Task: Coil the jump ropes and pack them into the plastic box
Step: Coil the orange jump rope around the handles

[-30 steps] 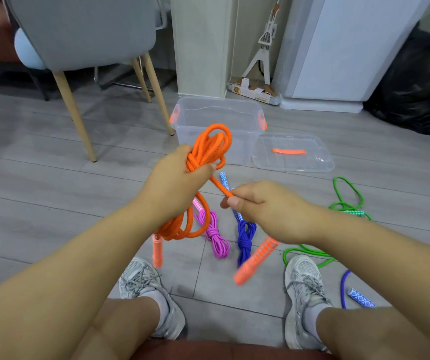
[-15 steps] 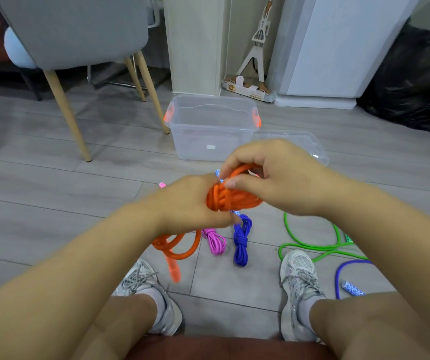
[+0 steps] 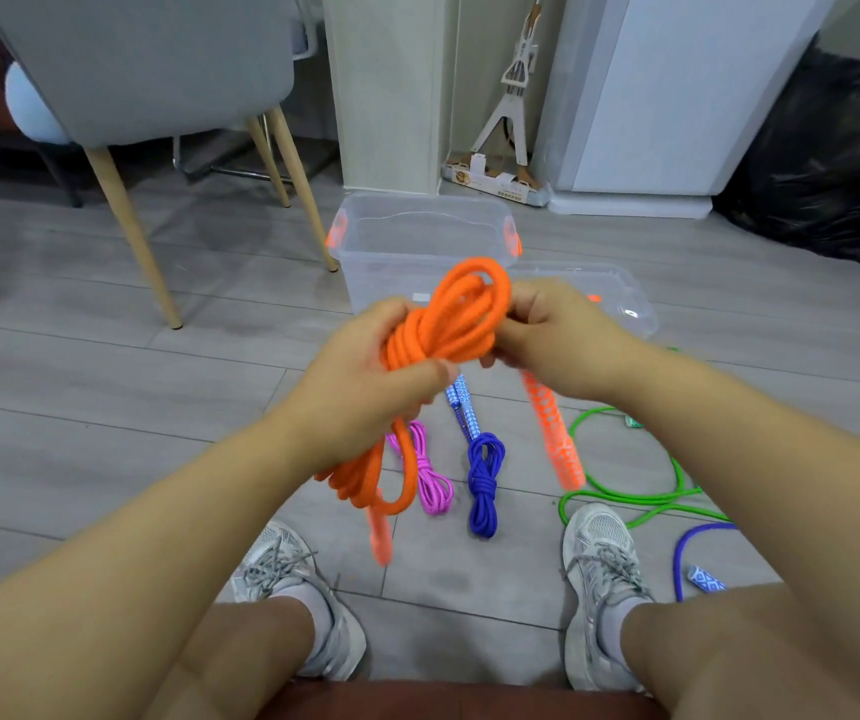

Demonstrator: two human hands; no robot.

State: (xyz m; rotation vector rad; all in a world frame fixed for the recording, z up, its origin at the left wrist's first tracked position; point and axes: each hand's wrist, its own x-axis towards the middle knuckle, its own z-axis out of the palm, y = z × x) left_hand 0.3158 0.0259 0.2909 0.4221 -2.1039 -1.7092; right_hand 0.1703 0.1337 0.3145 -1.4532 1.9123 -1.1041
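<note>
My left hand (image 3: pixel 365 376) grips the middle of a coiled orange jump rope (image 3: pixel 448 319), thumb across the strands. My right hand (image 3: pixel 552 335) pinches the same coil at its right side. One orange handle (image 3: pixel 555 433) hangs below my right hand, and the other handle (image 3: pixel 381 535) dangles under the lower loops. The clear plastic box (image 3: pixel 422 241) with orange latches stands open on the floor behind the hands. A coiled pink rope (image 3: pixel 430 475) and a coiled blue rope (image 3: pixel 485 480) lie on the floor between my feet.
The box's clear lid (image 3: pixel 620 298) lies right of the box. A loose green rope (image 3: pixel 625 491) and another blue rope (image 3: pixel 693 553) lie at the right by my shoe. A grey chair (image 3: pixel 142 70) stands at the back left, a black bag (image 3: pixel 833 163) at the back right.
My hands have risen with the orange coil. My right hand moved from over the coil to its right side, and the loose handle now hangs below that hand.
</note>
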